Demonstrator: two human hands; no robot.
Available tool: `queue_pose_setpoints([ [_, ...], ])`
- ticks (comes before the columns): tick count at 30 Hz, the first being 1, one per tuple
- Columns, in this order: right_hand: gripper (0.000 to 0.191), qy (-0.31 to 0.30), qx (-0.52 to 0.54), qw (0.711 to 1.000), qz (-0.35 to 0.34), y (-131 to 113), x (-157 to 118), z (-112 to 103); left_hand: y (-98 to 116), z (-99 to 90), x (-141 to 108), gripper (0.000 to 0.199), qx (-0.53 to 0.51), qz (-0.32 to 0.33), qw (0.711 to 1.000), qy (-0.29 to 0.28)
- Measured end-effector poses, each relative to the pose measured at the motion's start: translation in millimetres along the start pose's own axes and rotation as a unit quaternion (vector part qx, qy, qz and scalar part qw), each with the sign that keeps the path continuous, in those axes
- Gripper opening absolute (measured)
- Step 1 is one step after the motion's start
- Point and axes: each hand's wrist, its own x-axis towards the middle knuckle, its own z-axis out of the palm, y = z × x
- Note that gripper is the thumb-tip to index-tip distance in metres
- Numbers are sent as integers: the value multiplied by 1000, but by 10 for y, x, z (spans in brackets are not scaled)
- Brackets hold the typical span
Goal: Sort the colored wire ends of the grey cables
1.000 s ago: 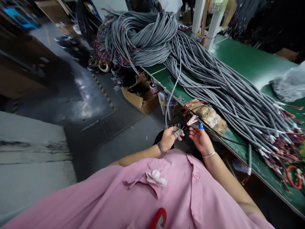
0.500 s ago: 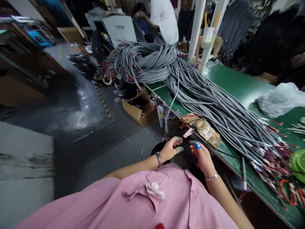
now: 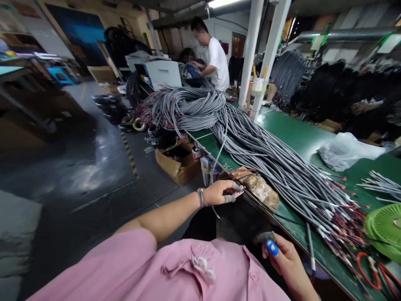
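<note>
My left hand [image 3: 216, 193] reaches to the table's front edge, its grey-covered thumb and fingertips closed on a pink clip [image 3: 239, 192]. Just beyond the clip lies a tape-wrapped cardboard piece [image 3: 261, 190] with thin red and orange wires at its end. Lower and to the right, my right hand [image 3: 283, 255] hangs beside the table edge in front of my body. Its thumb, capped in blue, presses towards a grey-covered forefinger; anything between them is too small to make out. A long bundle of grey cables [image 3: 266, 148] runs along the table past both hands.
The green table [image 3: 278, 127] carries a clear plastic bag [image 3: 341, 150], a green fan [image 3: 385, 228] and red-orange handled tools [image 3: 369, 271]. An open cardboard box [image 3: 178, 165] stands on the floor. A person in a white shirt [image 3: 219, 62] handles cables behind the table. White posts [image 3: 250, 54] rise from it.
My left hand has moved to the table edge and taken hold of the pink clip. My right hand has dropped down and away from it. The view has tilted up.
</note>
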Motion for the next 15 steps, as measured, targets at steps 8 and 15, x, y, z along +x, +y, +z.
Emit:
queue_pose_setpoints([
  [8, 23, 55, -3, 998, 34, -165, -397, -198, 110, -417, 561, 29, 55, -23, 992, -108],
  [15, 26, 148, -28, 989, 7, -2, -643, -510, -210, -259, 1201, 35, 279, -21, 959, 37],
])
